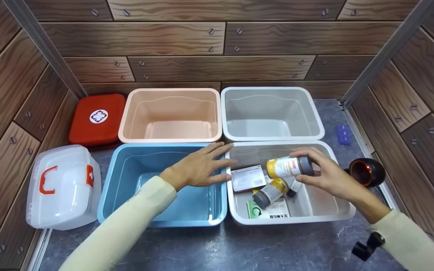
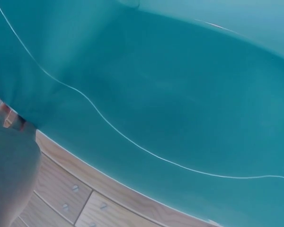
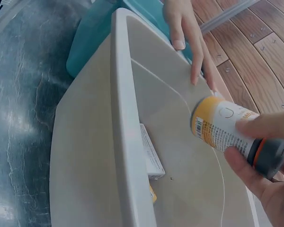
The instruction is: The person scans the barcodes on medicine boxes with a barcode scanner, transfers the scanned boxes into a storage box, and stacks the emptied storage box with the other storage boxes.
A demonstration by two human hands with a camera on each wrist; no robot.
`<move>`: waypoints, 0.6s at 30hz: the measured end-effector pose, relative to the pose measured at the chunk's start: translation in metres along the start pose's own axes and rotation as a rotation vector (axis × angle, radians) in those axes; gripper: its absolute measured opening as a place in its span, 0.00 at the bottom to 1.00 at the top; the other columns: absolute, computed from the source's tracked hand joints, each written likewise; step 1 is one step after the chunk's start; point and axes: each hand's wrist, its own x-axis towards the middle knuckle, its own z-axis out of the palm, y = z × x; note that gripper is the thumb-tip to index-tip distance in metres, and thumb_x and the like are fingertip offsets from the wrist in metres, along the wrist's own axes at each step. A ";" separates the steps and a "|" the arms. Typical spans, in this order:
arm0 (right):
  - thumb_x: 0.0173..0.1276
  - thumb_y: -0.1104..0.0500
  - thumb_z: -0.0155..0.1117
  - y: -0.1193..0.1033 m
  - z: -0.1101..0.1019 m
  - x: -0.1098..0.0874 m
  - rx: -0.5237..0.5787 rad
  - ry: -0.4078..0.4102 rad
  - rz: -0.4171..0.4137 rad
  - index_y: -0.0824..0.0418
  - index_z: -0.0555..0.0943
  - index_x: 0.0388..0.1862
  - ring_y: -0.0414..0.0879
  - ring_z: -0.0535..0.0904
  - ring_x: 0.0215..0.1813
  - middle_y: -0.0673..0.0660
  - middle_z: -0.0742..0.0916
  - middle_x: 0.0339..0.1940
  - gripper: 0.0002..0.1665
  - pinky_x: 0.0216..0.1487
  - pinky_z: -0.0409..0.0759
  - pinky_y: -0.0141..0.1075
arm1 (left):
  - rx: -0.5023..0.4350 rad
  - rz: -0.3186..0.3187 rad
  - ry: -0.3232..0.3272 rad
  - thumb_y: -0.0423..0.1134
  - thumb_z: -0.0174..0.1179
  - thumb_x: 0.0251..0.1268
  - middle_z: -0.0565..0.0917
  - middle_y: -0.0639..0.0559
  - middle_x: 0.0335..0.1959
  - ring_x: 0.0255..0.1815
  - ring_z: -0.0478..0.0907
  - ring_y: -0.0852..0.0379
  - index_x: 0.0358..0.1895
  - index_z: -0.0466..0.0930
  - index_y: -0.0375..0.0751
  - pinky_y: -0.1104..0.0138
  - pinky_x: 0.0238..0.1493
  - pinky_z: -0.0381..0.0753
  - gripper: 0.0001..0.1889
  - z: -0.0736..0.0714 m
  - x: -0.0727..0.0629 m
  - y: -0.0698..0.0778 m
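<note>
My right hand (image 1: 328, 175) grips a bottle (image 1: 285, 167) with a yellow and white label and a dark cap, by its cap end, above the front right grey bin (image 1: 328, 210). In the right wrist view the bottle (image 3: 225, 127) lies tilted between thumb and fingers. Below it in the bin are a second similar bottle (image 1: 271, 192), a white box (image 1: 248, 178) and a green and white box (image 1: 273, 210). My left hand (image 1: 200, 167), fingers spread and fairly straight, reaches over the blue bin (image 1: 106, 188), its fingertips at the rim shared with the grey bin.
Behind stand a peach bin (image 1: 170, 90) and another grey bin (image 1: 271, 90). To the left are a red first-aid case (image 1: 96, 130) and a clear box (image 1: 62, 188) with a red handle. A purple item (image 1: 343, 134) and a dark round object (image 1: 377, 173) are at the right.
</note>
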 end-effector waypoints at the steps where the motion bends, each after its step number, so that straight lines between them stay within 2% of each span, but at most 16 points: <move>1: 0.67 0.71 0.79 0.000 -0.001 -0.001 0.003 -0.002 0.010 0.63 0.81 0.69 0.30 0.75 0.69 0.65 0.79 0.72 0.32 0.61 0.84 0.27 | -0.001 -0.002 -0.001 0.69 0.40 0.87 0.46 0.50 0.94 0.94 0.44 0.43 0.86 0.64 0.64 0.52 0.92 0.51 0.33 0.000 0.000 0.000; 4: 0.70 0.68 0.77 -0.001 -0.004 -0.002 -0.010 -0.001 0.062 0.64 0.79 0.72 0.32 0.78 0.65 0.65 0.80 0.72 0.33 0.60 0.84 0.28 | -0.006 -0.003 -0.001 0.70 0.40 0.87 0.46 0.50 0.94 0.94 0.44 0.43 0.86 0.64 0.64 0.52 0.92 0.51 0.34 0.000 -0.001 0.000; 9: 0.74 0.64 0.76 -0.001 -0.008 -0.005 0.045 0.022 0.156 0.65 0.79 0.73 0.37 0.87 0.55 0.68 0.83 0.64 0.31 0.51 0.90 0.32 | -0.014 0.008 0.008 0.69 0.40 0.87 0.47 0.50 0.93 0.94 0.44 0.42 0.86 0.64 0.63 0.52 0.92 0.51 0.34 0.000 -0.001 -0.001; 12: 0.75 0.62 0.75 -0.001 -0.012 -0.007 0.030 0.047 0.169 0.66 0.81 0.70 0.36 0.89 0.52 0.69 0.85 0.61 0.27 0.49 0.91 0.32 | -0.017 0.016 0.009 0.69 0.41 0.87 0.47 0.49 0.93 0.93 0.44 0.42 0.86 0.65 0.62 0.51 0.92 0.52 0.34 0.001 0.000 -0.002; 15: 0.76 0.62 0.75 0.001 -0.015 -0.008 0.000 0.056 0.182 0.67 0.82 0.69 0.37 0.89 0.54 0.70 0.85 0.63 0.26 0.50 0.92 0.33 | -0.024 0.014 0.001 0.68 0.43 0.87 0.47 0.48 0.93 0.93 0.45 0.41 0.86 0.65 0.61 0.50 0.91 0.52 0.33 0.002 0.000 -0.003; 17: 0.77 0.62 0.74 -0.004 -0.014 -0.009 0.026 0.068 0.167 0.66 0.82 0.69 0.37 0.89 0.54 0.67 0.85 0.63 0.25 0.50 0.92 0.33 | -0.020 0.007 0.003 0.67 0.43 0.87 0.47 0.48 0.93 0.93 0.45 0.41 0.86 0.65 0.62 0.50 0.91 0.52 0.33 0.001 -0.001 -0.001; 18: 0.77 0.62 0.73 -0.006 -0.013 -0.010 0.051 0.083 0.136 0.62 0.83 0.68 0.36 0.89 0.54 0.62 0.86 0.62 0.23 0.50 0.91 0.31 | -0.012 -0.001 0.006 0.67 0.44 0.87 0.48 0.48 0.93 0.93 0.46 0.41 0.86 0.66 0.62 0.49 0.91 0.53 0.32 0.001 -0.001 0.000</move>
